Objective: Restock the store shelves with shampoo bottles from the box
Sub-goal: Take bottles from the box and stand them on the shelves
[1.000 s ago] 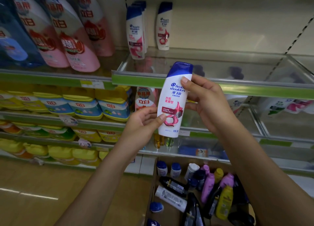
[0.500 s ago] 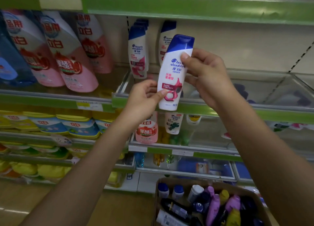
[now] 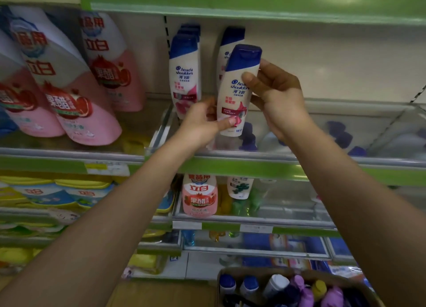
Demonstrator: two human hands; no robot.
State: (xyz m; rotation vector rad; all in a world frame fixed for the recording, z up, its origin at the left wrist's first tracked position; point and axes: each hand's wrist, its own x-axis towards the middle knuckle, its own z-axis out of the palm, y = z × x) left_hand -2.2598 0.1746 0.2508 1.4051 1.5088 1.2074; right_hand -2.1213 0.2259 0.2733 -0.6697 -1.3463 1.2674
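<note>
The shampoo bottle [image 3: 238, 92] is clamped upright between both hands, left hand [image 3: 202, 121] low, right hand [image 3: 276, 96] high (label outward), for placement on the shelf [image 3: 322, 166].

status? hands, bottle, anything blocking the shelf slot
Both hands gripping: left hand low, right hand high. Shampoo bottle upright, above shelf edge, not set down. Stocked bottle directly behind; slot front clear.

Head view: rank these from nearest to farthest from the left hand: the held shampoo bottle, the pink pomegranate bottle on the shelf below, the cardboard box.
1. The held shampoo bottle: in the left hand's grip, at its right.
2. The pink pomegranate bottle: one shelf down, directly below.
3. The cardboard box: bottom right, by the floor.
</note>
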